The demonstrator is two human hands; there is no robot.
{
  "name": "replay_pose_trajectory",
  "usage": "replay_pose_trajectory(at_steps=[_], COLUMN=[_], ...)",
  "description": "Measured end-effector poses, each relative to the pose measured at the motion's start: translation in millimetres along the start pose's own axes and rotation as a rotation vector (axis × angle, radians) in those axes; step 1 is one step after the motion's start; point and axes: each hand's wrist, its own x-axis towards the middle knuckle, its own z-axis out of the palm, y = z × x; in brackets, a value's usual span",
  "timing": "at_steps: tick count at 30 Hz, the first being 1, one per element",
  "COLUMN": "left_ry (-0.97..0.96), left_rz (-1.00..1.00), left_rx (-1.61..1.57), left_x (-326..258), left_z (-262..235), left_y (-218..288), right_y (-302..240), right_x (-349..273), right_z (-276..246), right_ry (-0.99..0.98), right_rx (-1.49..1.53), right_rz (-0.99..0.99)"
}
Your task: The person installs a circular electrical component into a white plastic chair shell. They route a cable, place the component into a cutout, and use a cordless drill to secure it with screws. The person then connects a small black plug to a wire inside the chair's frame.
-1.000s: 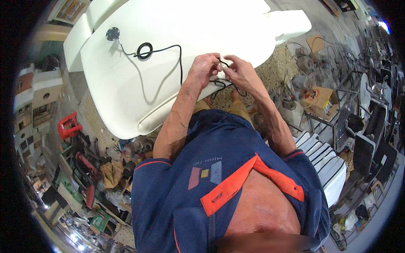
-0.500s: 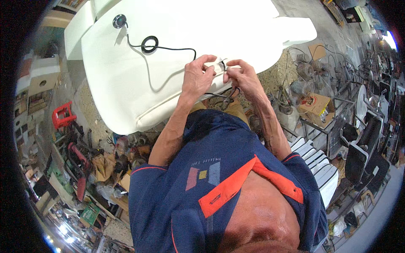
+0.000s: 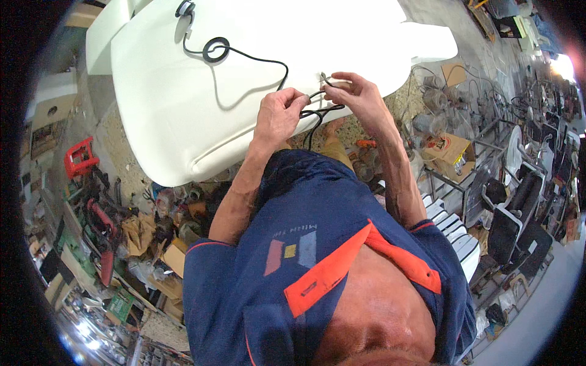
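A thin black cable (image 3: 259,59) runs over a large, smooth white shell (image 3: 165,104). Its far end joins a small round black fitting (image 3: 185,8), which looks tipped up and casts a shadow on the shell. Partway along, the cable passes a flat black ring (image 3: 215,50). My left hand (image 3: 279,116) pinches the cable near the shell's near edge. Close by on the right, my right hand (image 3: 360,96) grips the cable's end part between thumb and fingers, with a short tip sticking out above. Slack loops of cable hang between and below both hands, over the edge.
A red plastic stool (image 3: 80,157) stands on the floor at left, beside cluttered tools and paper. At right are an open cardboard box (image 3: 450,152) on a metal frame, white slatted pieces (image 3: 455,232) and black chairs (image 3: 519,226).
The round fitting has shifted away and tipped up. My hands have moved slightly apart, and more cable now shows looped between them. The view has shifted a little.
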Motion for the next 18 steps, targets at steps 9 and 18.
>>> replay_pose_trajectory(at_steps=[9,18], left_ry=[-0.324,-0.406], left_rz=[-0.053,0.279], left_rx=[0.135,-0.033], left_x=[-20.0,-57.5], left_z=[-22.9,-156.9], left_y=[5.3,-39.3], right_y=[20.6,32.1], right_x=[-11.8,3.3], right_z=[16.1,-17.3], right_ry=[0.334,0.239], right_rx=[-0.473,0.612], right_rz=[-0.067,0.515])
